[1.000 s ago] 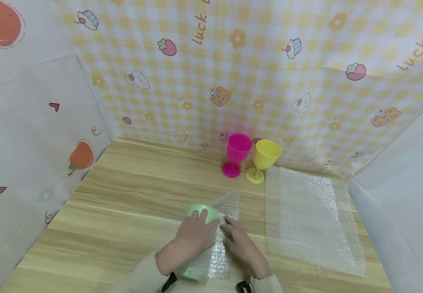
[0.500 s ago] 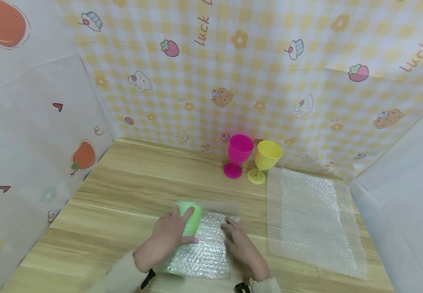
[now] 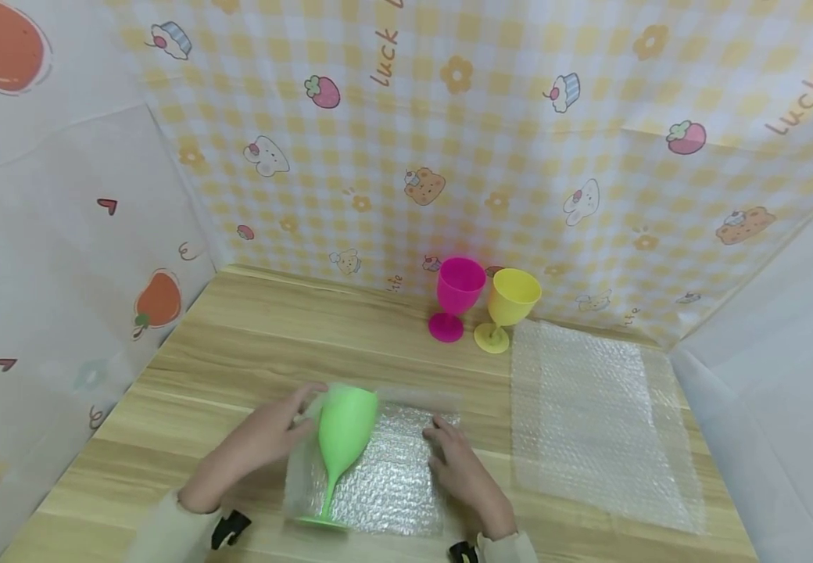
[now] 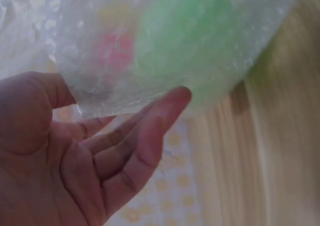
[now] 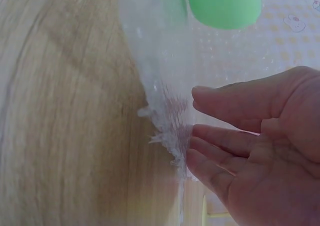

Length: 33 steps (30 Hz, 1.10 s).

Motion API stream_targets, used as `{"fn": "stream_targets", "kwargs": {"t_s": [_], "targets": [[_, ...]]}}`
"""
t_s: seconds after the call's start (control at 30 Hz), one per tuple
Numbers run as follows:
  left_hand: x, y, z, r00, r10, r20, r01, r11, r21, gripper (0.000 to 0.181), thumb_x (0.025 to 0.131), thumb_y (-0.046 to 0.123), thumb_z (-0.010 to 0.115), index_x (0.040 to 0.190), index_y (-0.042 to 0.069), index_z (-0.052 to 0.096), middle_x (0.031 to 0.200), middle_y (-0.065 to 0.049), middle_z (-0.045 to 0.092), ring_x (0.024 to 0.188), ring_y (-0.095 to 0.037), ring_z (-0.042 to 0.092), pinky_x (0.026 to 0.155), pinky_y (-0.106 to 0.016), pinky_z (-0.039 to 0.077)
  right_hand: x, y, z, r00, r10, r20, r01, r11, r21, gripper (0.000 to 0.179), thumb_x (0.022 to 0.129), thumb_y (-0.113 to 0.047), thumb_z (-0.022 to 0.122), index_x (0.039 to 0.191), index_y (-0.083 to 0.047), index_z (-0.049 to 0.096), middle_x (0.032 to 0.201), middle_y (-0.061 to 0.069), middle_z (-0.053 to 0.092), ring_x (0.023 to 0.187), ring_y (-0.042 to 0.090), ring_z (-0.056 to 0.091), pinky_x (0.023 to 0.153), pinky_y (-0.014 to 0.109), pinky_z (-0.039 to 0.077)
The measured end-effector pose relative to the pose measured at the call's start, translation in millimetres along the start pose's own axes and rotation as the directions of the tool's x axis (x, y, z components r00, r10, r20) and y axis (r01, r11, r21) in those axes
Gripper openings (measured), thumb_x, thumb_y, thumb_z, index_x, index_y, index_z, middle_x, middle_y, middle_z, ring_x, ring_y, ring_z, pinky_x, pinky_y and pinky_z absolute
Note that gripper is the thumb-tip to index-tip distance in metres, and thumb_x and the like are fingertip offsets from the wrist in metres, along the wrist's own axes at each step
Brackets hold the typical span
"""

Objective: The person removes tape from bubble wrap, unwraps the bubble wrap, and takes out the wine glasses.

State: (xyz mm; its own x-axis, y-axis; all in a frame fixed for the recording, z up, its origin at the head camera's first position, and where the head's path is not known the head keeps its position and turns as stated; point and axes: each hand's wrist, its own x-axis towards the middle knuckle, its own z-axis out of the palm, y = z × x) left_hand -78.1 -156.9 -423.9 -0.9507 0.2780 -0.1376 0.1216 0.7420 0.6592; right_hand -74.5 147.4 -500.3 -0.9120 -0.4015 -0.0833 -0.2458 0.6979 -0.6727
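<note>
A light green goblet lies on its side on a sheet of bubble wrap, its bowl pointing away and its foot toward me. My left hand is beside the bowl. In the left wrist view, the wrap's edge runs between the thumb and fingers of that hand, and the goblet shows green through the film. On the opposite side, my right hand touches the wrap's right edge with relaxed fingertips. The right wrist view shows a gap between its thumb and fingers.
A magenta goblet and a yellow goblet stand upright near the patterned back cloth. To the right, more bubble wrap lies flat on the wooden table. White cloth walls flank both sides.
My left hand has rolled the goblet leftward, letting the wrap open out from around it, then left the goblet for the wrap's left edge. My right hand has stayed in place.
</note>
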Motion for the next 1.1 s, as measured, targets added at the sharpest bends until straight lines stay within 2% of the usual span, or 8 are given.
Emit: {"fn": "stream_targets", "kwargs": {"t_s": [0.1,0.3,0.47,0.57,0.7,0.87,0.97,1.1], "targets": [[-2.1,-17.0,-5.5,0.998,-0.032,-0.048,0.030,0.999,-0.039,0.034,0.091,0.010,0.052,0.125,0.006,0.047,0.105,-0.018,0.064,0.088,-0.024,0.062,0.063,-0.029,0.053,0.1,-1,0,1.000,0.003,-0.002,-0.003,1.000,-0.001,0.043,0.085,0.001,0.057,0.127,0.004,0.050,0.146,0.025,0.030,0.133,0.046,0.029,0.107,0.060,0.025],[-6.9,-56.7,-11.3,0.990,-0.109,-0.087,0.104,0.993,-0.062,0.014,0.091,0.013,0.056,0.101,0.003,0.057,0.097,-0.014,0.065,0.086,-0.024,0.061,0.066,-0.034,0.052,0.6,-2,0,1.000,0.009,0.000,-0.009,1.000,0.010,0.044,0.085,0.001,0.056,0.128,0.005,0.048,0.145,0.026,0.031,0.133,0.046,0.028,0.107,0.061,0.025],[-8.1,-82.6,-11.8,0.984,-0.142,-0.105,0.138,0.989,-0.046,0.014,0.091,0.019,0.059,0.090,0.005,0.060,0.083,-0.003,0.061,0.076,-0.015,0.054,0.062,-0.028,0.045,1.5,-1,1,0.999,0.035,0.002,-0.035,0.999,0.010,0.044,0.087,-0.002,0.056,0.130,0.004,0.046,0.144,0.026,0.033,0.133,0.044,0.030,0.107,0.059,0.027],[-7.8,-91.6,-9.3,0.980,-0.169,-0.103,0.166,0.985,-0.035,0.016,0.089,0.020,0.060,0.083,0.006,0.059,0.075,-0.002,0.056,0.067,-0.014,0.048,0.057,-0.026,0.040,2.7,-1,1,0.999,0.047,0.001,-0.047,0.999,0.011,0.044,0.088,-0.003,0.055,0.130,0.003,0.046,0.141,0.025,0.038,0.132,0.042,0.033,0.108,0.057,0.028],[-6.4,-100.7,-3.6,0.967,-0.235,-0.095,0.239,0.970,0.038,0.020,0.088,0.020,0.061,0.074,0.008,0.053,0.066,-0.001,0.049,0.060,-0.015,0.043,0.052,-0.026,0.035,4.1,-1,2,0.999,0.034,0.007,-0.034,0.999,0.014,0.044,0.088,-0.003,0.055,0.130,0.005,0.046,0.135,0.023,0.046,0.129,0.040,0.038,0.107,0.055,0.029],[-3.8,-94.4,-0.2,0.959,-0.254,-0.127,0.274,0.945,0.179,0.018,0.085,0.018,0.061,0.081,0.005,0.049,0.065,-0.003,0.050,0.056,-0.017,0.045,0.046,-0.027,0.035,3.8,-1,1,0.999,0.042,0.008,-0.042,0.999,0.028,0.047,0.088,-0.004,0.056,0.133,0.004,0.043,0.138,0.023,0.044,0.130,0.039,0.037,0.108,0.054,0.030],[-3.7,-75.3,0.9,0.966,-0.205,-0.154,0.238,0.940,0.243,0.013,0.084,0.010,0.058,0.087,0.002,0.048,0.063,-0.005,0.050,0.052,-0.018,0.045,0.041,-0.028,0.036,3.0,-1,-1,0.999,0.038,0.005,-0.038,0.999,0.035,0.049,0.088,-0.004,0.056,0.135,0.004,0.041,0.143,0.024,0.036,0.133,0.041,0.032,0.109,0.055,0.027],[-5.8,-42.8,5.0,0.978,-0.124,-0.170,0.164,0.955,0.249,0.014,0.084,0.005,0.055,0.097,0.000,0.055,0.064,-0.003,0.054,0.050,-0.015,0.045,0.042,-0.026,0.037,2.3,0,-2,1.000,0.026,0.010,-0.027,0.999,0.030,0.051,0.088,-0.004,0.055,0.136,0.003,0.039,0.147,0.023,0.029,0.136,0.041,0.026,0.110,0.056,0.023]]}}
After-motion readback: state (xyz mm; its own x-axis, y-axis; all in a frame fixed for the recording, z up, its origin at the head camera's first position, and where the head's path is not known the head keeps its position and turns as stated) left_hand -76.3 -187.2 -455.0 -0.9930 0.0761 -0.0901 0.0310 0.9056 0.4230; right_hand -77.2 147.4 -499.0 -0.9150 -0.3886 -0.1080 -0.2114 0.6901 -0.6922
